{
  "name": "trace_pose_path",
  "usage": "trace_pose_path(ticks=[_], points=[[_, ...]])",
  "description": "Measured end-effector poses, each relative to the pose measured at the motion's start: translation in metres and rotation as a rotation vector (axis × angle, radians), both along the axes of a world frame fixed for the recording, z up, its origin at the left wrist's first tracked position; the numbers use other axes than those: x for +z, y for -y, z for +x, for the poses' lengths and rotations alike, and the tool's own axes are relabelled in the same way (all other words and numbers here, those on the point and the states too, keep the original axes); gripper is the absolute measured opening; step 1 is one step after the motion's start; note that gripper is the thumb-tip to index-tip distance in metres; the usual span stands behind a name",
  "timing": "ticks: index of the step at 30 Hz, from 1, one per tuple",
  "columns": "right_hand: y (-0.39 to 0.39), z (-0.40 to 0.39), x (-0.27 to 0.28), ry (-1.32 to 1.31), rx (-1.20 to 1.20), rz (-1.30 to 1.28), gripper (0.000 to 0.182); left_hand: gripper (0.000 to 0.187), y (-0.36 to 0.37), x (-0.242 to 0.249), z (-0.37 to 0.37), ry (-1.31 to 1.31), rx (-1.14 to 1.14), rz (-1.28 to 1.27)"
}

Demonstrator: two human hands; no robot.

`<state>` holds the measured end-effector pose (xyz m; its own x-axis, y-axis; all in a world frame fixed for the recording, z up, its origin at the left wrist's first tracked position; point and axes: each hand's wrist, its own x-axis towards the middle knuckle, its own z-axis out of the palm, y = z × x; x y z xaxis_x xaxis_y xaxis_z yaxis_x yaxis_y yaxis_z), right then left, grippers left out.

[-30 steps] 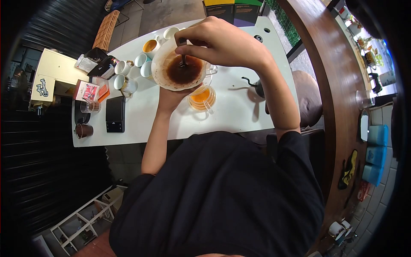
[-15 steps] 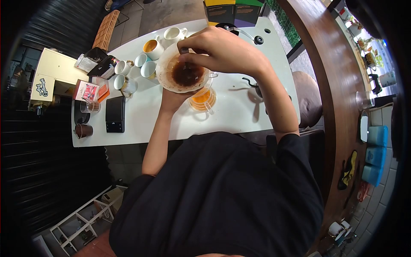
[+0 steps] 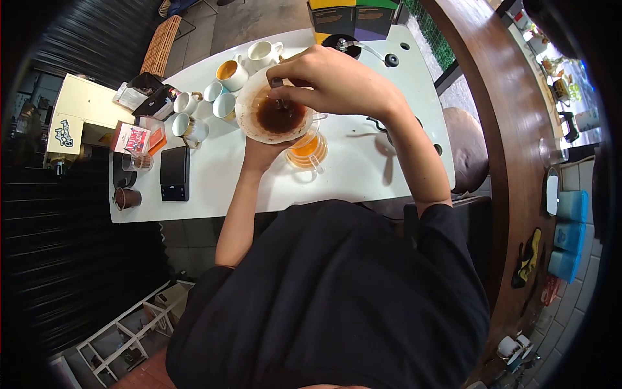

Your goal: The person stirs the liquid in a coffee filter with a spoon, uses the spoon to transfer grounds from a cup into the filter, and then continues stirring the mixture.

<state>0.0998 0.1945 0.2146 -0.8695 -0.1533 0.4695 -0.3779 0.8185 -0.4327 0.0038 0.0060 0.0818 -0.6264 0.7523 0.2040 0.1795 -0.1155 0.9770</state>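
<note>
My left hand [image 3: 264, 154] is closed around the lower side of a coffee dripper, mostly hidden beneath it. A pale paper filter [image 3: 254, 126] lines the dripper, its wall speckled with grounds. Dark wet coffee [image 3: 282, 118] lies in the bottom. Over the filter's far rim my right hand [image 3: 317, 81] pinches a thin shiny utensil [image 3: 280, 102] that dips towards the coffee; its kind is hidden by the fingers. Below and to the right of the dripper stands a glass coffee server [image 3: 315, 162] with amber liquid in it.
Several mugs [image 3: 192, 129] stand left of the dripper. Farther left are a black scale [image 3: 175, 174], a clear cup [image 3: 137, 162] and a cup of brown grounds [image 3: 127, 198]. A hand grinder [image 3: 343, 47] and boxes [image 3: 353, 21] sit at the far edge. A kettle's spout [image 3: 376, 122] shows beyond my right forearm.
My right hand has shifted slightly over the filter, and more of the shiny utensil shows below its fingers. The wet coffee's surface has changed shape. My left hand stays nearly still.
</note>
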Motion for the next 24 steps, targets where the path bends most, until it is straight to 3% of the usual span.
trace_pose_path(ticks=[4, 24], points=[[-0.0013, 0.0004, 0.0007, 0.05, -0.038, 0.014, 0.028, 0.075, -0.0006, 0.0021, 0.0004, -0.066, -0.008, -0.01], [0.0024, 0.0068, -0.0048, 0.048, 0.046, -0.048, 0.021, 0.086, 0.0056, -0.0059, 0.001, 0.079, 0.01, -0.07]])
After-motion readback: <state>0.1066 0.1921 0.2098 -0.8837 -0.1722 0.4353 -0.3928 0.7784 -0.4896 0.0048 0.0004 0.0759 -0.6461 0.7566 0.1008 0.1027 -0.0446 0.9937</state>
